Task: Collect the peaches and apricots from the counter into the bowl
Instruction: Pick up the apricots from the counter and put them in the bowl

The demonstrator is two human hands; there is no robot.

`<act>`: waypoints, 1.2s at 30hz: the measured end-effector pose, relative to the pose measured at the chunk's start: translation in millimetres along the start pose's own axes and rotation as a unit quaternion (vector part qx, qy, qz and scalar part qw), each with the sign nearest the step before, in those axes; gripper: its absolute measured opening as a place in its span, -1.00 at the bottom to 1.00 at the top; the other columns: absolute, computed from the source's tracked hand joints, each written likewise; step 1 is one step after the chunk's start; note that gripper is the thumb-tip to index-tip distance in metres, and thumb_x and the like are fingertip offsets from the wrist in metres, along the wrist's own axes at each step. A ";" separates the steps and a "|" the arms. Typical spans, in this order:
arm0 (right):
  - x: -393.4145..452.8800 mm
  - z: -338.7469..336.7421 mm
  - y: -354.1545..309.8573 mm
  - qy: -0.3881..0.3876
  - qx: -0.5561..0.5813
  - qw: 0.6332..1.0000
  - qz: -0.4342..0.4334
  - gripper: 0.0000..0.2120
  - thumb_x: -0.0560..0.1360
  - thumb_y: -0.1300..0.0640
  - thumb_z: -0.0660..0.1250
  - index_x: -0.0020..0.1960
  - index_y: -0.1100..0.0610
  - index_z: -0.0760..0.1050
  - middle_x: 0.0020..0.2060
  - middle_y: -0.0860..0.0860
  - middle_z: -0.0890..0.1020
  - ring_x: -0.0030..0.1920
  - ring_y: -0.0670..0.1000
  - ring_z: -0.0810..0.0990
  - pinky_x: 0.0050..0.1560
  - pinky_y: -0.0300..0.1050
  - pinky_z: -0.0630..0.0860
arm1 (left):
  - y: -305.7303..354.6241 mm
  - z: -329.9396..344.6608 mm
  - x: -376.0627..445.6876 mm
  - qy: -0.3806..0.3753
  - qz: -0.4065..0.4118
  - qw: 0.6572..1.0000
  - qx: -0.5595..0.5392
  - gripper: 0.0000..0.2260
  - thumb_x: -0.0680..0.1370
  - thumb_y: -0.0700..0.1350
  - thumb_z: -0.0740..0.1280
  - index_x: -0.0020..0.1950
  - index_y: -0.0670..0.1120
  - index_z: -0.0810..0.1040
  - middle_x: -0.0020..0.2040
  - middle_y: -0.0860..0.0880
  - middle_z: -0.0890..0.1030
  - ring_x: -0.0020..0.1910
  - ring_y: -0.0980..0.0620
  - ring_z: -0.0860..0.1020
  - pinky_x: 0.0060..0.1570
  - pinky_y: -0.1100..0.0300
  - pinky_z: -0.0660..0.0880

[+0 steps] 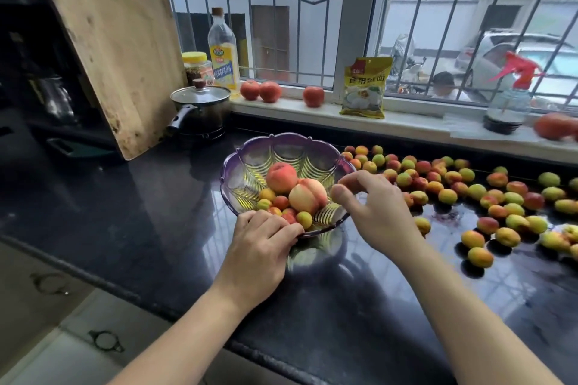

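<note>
A purple-rimmed glass bowl point(281, 147) stands on the black counter. It holds two peaches point(281, 177) and several small apricots point(304, 219). My left hand point(259, 247) grips the bowl's near rim, fingers curled over it. My right hand point(372, 206) hovers over the bowl's right rim, fingers spread and bent, with nothing visible in it. Many apricots point(447, 196) lie scattered on the counter to the right of the bowl. Three red peaches point(269, 91) and another at the far right point(553, 126) rest on the window sill.
A lidded pot point(200, 106) and a leaning wooden cutting board point(112, 40) stand at the back left. On the sill are an oil bottle point(222, 53), a jar point(197, 67), a yellow packet point(366, 87) and a spray bottle point(513, 94).
</note>
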State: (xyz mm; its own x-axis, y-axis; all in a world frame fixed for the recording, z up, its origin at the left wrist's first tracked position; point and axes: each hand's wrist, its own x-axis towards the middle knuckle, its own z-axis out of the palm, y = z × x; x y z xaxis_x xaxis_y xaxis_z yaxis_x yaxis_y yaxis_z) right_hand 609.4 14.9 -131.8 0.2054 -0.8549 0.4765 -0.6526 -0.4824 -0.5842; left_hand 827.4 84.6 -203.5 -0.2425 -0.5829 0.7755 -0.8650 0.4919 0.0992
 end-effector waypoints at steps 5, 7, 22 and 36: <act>-3.3 26.0 0.8 -0.030 -0.121 0.992 -0.016 -0.71 0.63 -0.16 0.22 0.07 0.00 0.62 -0.05 -0.07 0.63 0.11 -0.03 0.46 0.38 0.09 0.29 | 1.1 -1.2 0.3 -0.006 -0.006 1.000 0.000 -0.83 0.55 -0.21 0.46 0.12 -0.04 0.70 -0.07 0.06 0.63 -0.06 -0.12 0.59 0.04 -0.13 0.48; -5.7 25.3 6.3 0.025 -0.053 0.998 -0.019 -0.70 0.64 -0.11 0.18 0.05 0.02 0.62 -0.04 -0.09 0.63 0.11 -0.05 0.47 0.24 -0.02 0.39 | 0.2 -0.7 0.2 -0.004 -0.008 1.000 0.000 -0.83 0.55 -0.21 0.45 0.11 -0.03 0.70 -0.07 0.06 0.63 -0.05 -0.11 0.59 0.06 -0.12 0.47; -19.0 21.2 43.6 0.060 0.029 0.993 0.098 -0.74 0.63 0.24 0.20 0.25 0.08 0.56 0.11 -0.04 0.63 0.10 -0.05 0.59 0.10 -0.12 0.54 | 3.0 -0.5 3.1 0.036 -0.084 0.995 0.047 -0.88 0.59 -0.15 0.28 0.04 -0.11 0.60 -0.03 -0.03 0.60 0.06 -0.13 0.52 0.40 -0.17 0.35; -18.4 -5.1 68.6 -0.023 -0.289 0.914 0.283 -0.74 0.57 0.17 0.26 0.25 0.11 0.47 0.25 0.17 0.47 0.22 0.23 0.39 0.23 0.08 0.43 | 2.1 1.8 2.5 -0.014 -0.042 0.998 0.054 -0.73 0.60 0.04 0.32 0.20 -0.04 0.68 -0.01 0.04 0.62 0.07 -0.08 0.60 0.39 -0.15 0.35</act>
State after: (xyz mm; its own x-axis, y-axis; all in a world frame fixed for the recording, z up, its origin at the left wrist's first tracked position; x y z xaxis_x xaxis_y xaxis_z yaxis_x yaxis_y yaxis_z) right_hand 557.1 -1.5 -177.3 -0.2626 -0.9499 0.1693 -0.9375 0.2096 -0.2779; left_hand 824.2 83.0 -202.5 -0.1779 -0.6380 0.7492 -0.9250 0.3682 0.0938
